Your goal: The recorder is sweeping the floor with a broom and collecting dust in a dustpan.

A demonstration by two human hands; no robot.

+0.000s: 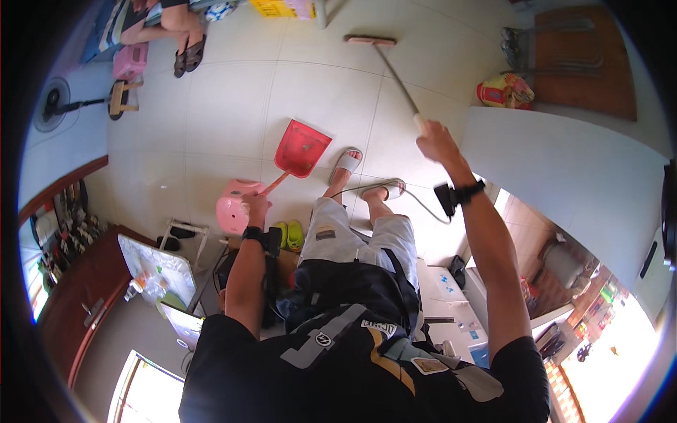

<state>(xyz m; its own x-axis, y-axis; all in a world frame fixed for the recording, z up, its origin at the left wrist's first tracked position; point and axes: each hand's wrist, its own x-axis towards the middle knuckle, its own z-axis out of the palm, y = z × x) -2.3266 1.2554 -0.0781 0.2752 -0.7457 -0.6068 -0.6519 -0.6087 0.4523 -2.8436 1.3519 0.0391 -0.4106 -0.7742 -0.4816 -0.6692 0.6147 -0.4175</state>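
Left hand (255,206) grasps red dustpan (302,151) by handle; right hand (438,146) clenched around broom (400,82) stick. Dustpan near left sandal (348,163).

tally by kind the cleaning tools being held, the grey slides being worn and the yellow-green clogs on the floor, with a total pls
Red, squarish, plastic-looking dustpan: 1
Long-handled broom with a narrow pinkish head: 1
Light grey open-toed slides: 2
Yellow-green rounded clogs: 2
Total: 6
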